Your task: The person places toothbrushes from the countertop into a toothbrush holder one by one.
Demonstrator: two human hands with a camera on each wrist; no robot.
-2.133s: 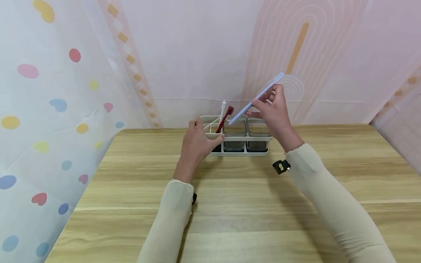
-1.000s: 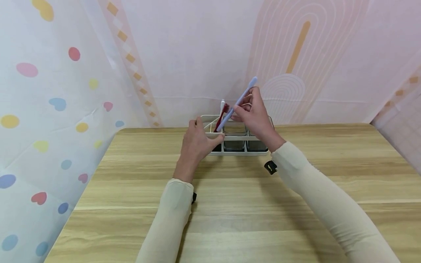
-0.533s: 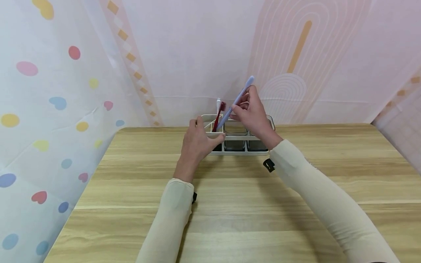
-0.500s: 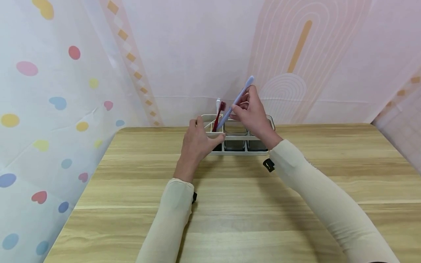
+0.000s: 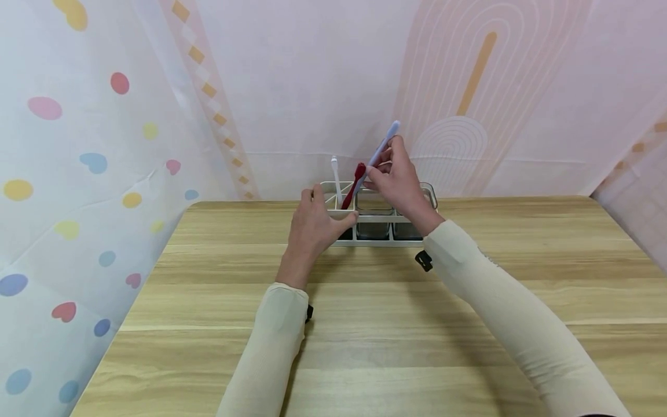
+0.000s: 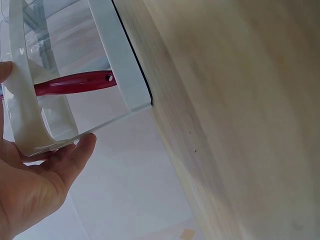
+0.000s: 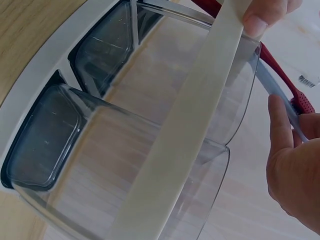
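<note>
Okay, my right hand (image 5: pixel 398 182) pinches the lilac toothbrush (image 5: pixel 379 152), tilted over the rack (image 5: pixel 380 219) beside the red toothbrush (image 5: pixel 353 184). My left hand (image 5: pixel 314 223) grips the rack's end. I'd judge best to straighten it, then lower slowly.

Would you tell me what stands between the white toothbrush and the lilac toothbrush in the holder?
In the head view, the red toothbrush stands between the white toothbrush and the lilac toothbrush, which the right hand pinches.

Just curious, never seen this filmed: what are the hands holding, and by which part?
The right hand pinches a lilac toothbrush around mid-handle. The left hand grips the white caddy at its left end.
</note>
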